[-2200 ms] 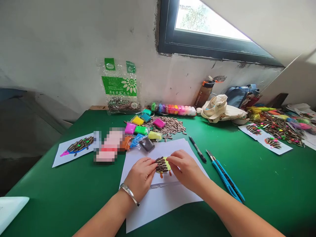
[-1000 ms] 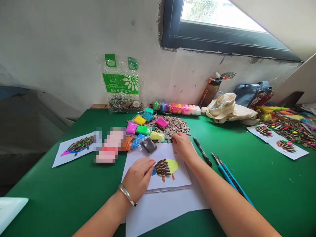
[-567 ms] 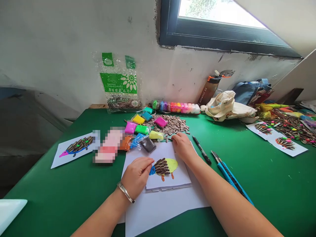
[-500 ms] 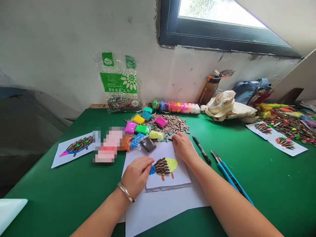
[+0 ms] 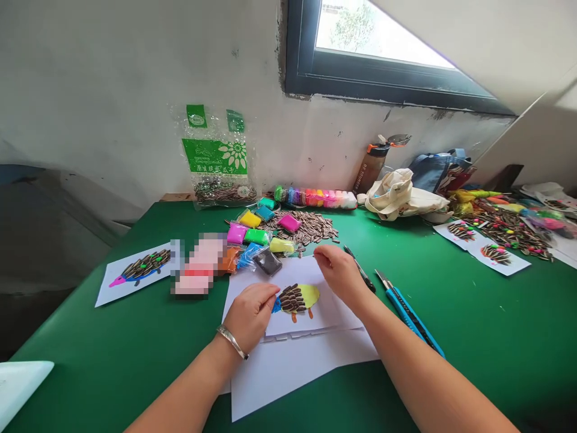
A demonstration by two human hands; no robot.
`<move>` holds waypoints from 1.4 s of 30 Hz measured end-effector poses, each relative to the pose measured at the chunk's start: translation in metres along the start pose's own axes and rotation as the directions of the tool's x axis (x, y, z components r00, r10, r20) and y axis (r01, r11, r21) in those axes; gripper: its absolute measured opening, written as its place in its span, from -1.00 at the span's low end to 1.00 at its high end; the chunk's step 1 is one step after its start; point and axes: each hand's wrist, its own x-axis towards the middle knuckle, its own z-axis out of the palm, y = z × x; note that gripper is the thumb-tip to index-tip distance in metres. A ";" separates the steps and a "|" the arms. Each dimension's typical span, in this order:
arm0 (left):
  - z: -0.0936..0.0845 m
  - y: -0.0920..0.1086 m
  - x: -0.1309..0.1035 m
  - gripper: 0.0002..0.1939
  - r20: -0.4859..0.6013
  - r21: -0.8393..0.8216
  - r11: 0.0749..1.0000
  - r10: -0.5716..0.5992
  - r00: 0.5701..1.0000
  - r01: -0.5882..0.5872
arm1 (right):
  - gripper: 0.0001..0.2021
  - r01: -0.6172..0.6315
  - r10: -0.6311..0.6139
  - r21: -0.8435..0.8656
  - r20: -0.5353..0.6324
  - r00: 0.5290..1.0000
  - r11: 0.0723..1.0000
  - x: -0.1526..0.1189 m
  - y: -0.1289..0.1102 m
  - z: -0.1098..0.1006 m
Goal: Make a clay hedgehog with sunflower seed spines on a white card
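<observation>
A white sheet [image 5: 288,325] carries a hedgehog picture [image 5: 295,299] with a blue head, yellow-green body, orange feet and rows of sunflower seeds on its left part. My left hand [image 5: 252,310] rests at the sheet's left side, fingers pinched together beside the blue head; whatever lies between them is hidden. Over the sheet's upper right edge, my right hand [image 5: 338,270] has its thumb and fingertips pressed together, and anything in them is too small to name. Behind the sheet lie a pile of loose seeds [image 5: 315,227] and packets of coloured clay, a black one [image 5: 267,262] nearest.
Right of my right hand lie a black pen [image 5: 359,269] and a blue cutter [image 5: 410,313] with its blade out. A finished hedgehog card [image 5: 139,270] is at the left. Seed bag [image 5: 216,162], bottle [image 5: 372,168] and cloth bag [image 5: 396,195] stand along the wall.
My right hand has lifted slightly from beside the seeds and now hovers nearer the pen. My left hand has stayed beside the blue head. The view has shifted slightly to the right.
</observation>
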 end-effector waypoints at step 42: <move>0.013 0.019 -0.002 -0.45 0.287 0.214 0.957 0.131 0.949 -0.196 | -0.80 0.138 -0.132 -0.009 0.223 0.966 0.990 -0.030 -0.016 0.007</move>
